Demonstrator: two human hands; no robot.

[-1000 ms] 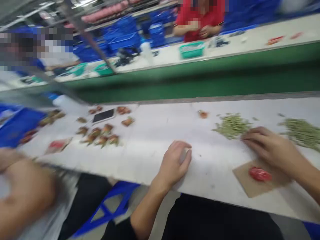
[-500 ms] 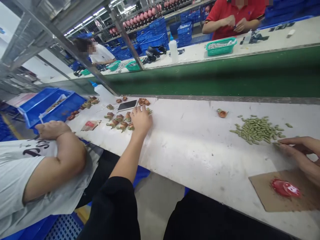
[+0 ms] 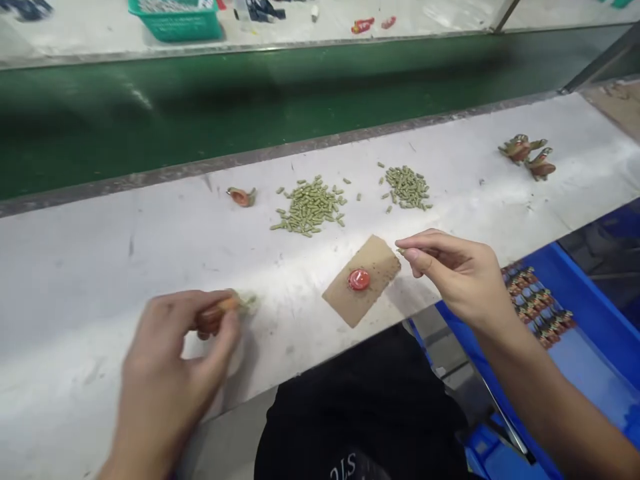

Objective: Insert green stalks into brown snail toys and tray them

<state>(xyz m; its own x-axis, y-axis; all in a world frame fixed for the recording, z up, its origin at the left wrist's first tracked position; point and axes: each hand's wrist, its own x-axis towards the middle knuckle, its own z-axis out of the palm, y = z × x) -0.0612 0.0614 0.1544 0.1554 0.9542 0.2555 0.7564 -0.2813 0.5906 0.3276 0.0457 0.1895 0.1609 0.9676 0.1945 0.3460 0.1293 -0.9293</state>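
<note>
My left hand (image 3: 180, 360) pinches a small brown-and-green figurine (image 3: 210, 319) above the near part of the white table; its green end is blurred. To the right, my right hand (image 3: 450, 273) pinches a tiny green piece (image 3: 401, 251) between thumb and forefinger. Just left of that hand lies a piece of cardboard (image 3: 343, 303) with a glossy red blob (image 3: 359, 279) on it. Beyond the cardboard are two heaps of small green pieces, a larger heap (image 3: 310, 208) and a smaller heap (image 3: 407, 187). One brown-and-green part (image 3: 242, 196) lies left of them.
Several figurines (image 3: 520, 149) stand at the far right of the table. Below its edge, a blue bin (image 3: 590, 373) holds rows of figurines (image 3: 543, 310). Past a green panel (image 3: 250, 100), another bench carries a teal basket (image 3: 180, 27).
The view has swung right. My left hand has left the group of figurines and come back with one in its fingers. My right hand has moved from the green heap to beside the cardboard.
</note>
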